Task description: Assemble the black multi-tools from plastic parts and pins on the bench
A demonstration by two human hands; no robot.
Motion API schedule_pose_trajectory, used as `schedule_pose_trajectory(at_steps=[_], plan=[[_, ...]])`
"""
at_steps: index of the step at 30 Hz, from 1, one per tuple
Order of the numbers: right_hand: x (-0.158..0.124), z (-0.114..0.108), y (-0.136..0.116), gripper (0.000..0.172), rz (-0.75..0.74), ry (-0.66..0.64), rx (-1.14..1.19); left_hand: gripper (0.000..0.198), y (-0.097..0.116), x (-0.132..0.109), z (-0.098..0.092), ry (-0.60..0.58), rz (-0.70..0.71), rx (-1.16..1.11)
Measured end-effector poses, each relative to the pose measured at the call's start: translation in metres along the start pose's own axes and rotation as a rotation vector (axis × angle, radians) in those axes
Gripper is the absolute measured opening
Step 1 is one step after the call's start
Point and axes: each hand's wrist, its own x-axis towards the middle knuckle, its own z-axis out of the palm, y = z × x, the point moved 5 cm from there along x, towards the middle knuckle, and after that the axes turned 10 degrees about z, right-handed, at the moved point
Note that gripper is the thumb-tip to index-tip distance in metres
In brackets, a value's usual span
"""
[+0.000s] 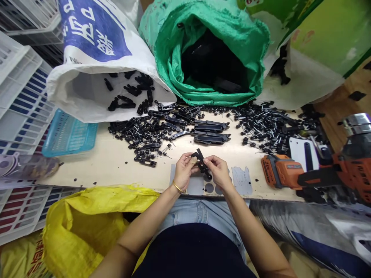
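While we sit close against the table (116, 166), our left hand (183, 170) and right hand (219, 172) meet just above its near edge, both pinched shut on one small black part (202, 162), which stands tilted between the fingertips and clear of the surface. It looks like two slim plastic pieces held crosswise, though the joint itself is too small for us to read. As we judge it, the work here is fitting the pieces together, and it goes best if we grip near the ends, leave the joint uncovered so we can see it line up, and press straight instead of twisting, since thin plastic may snap or slip. Holding it low over the table means a dropped piece lands within reach and not in the yellow bag (87, 220) by our lap. Just beyond the hands lies a scatter of loose black pieces and pins (150, 131), with a few longer black bars (210, 132) laid side by side and a second heap of pins (269, 125) further right. A white sack (95, 46) spills more pieces at the back left, a green sack (232, 42) gapes behind, and an orange cordless driver (290, 172) rests on the right, well apart from the hands.
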Motion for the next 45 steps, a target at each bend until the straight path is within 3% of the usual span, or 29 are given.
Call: schedule_pose_trajectory(at_steps=[8, 12, 15, 18, 25, 27, 30, 32, 34, 37, 41, 45], plan=[[-0.006, 0.001, 0.007, 0.030, 0.212, -0.153, 0.223, 0.042, -0.002, -0.010, 0.001, -0.019, 0.027, -0.062], [0.000, -0.031, 0.005, 0.029, 0.092, 0.014, 0.238, 0.040, 0.009, -0.012, -0.009, -0.038, 0.044, -0.089], [-0.008, -0.045, -0.004, 0.024, -0.053, 0.147, 0.059, 0.039, 0.013, -0.011, -0.016, -0.069, 0.023, -0.088], [-0.022, -0.035, -0.014, 0.019, -0.147, 0.133, -0.115, 0.037, 0.009, -0.009, -0.018, -0.079, 0.023, -0.098], [-0.033, -0.016, -0.009, 0.017, -0.067, -0.003, -0.006, 0.036, -0.005, -0.010, -0.015, -0.084, 0.022, -0.134], [-0.036, -0.018, -0.008, 0.013, -0.148, 0.061, -0.084, 0.035, -0.007, -0.012, -0.015, -0.079, -0.006, -0.154], [-0.047, -0.019, -0.018, 0.004, -0.472, 0.213, -0.389, 0.036, -0.010, -0.015, -0.013, -0.083, -0.057, -0.167], [-0.055, -0.015, -0.023, 0.010, -0.673, 0.274, -0.583, 0.036, -0.011, -0.018, -0.012, -0.089, -0.077, -0.172], [-0.057, -0.012, -0.025, 0.014, -0.755, 0.300, -0.675, 0.035, -0.010, -0.019, -0.010, -0.100, -0.090, -0.178], [-0.051, -0.014, -0.024, 0.012, -0.681, 0.282, -0.647, 0.033, -0.010, -0.021, -0.007, -0.117, -0.103, -0.179], [-0.037, -0.023, -0.009, 0.008, -0.382, 0.141, -0.373, 0.033, -0.011, -0.019, -0.006, -0.130, -0.096, -0.184], [-0.029, -0.034, 0.005, 0.013, -0.069, 0.128, 0.010, 0.029, -0.013, -0.017, -0.006, -0.116, -0.058, -0.201]])
